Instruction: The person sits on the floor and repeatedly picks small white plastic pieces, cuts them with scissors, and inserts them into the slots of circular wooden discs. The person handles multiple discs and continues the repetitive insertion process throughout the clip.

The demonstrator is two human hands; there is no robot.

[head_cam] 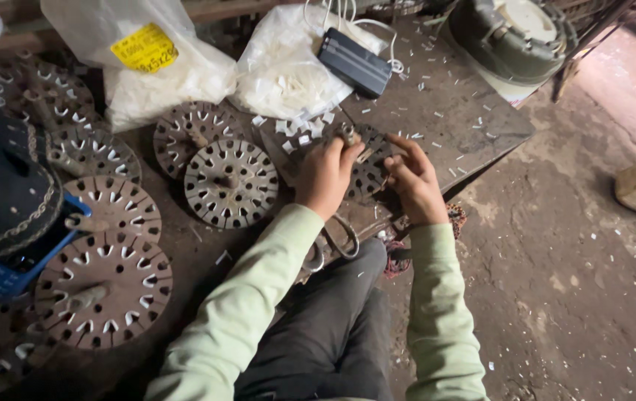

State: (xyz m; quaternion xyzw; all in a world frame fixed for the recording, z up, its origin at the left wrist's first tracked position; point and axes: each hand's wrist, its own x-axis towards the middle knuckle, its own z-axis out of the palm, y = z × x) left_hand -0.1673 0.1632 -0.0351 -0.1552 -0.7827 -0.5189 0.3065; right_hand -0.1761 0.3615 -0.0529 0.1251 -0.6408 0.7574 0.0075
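The slotted metal disc (368, 165) — a round, rusty stator-like core with a ring of slots — lies on the dark worktable (474, 111), near its front edge, with both hands on it. The left hand (325, 178) curls over its left rim, fingers bent down on the top; the right hand (413, 182) pinches at its right side. It looks heavy, rigid and rough, best held by the rim, away from the slot edges. White paper slips (299, 130) lie just behind it — light and easily scattered. Another slotted disc (230, 183) crowds the left; the table drops off close on the right.
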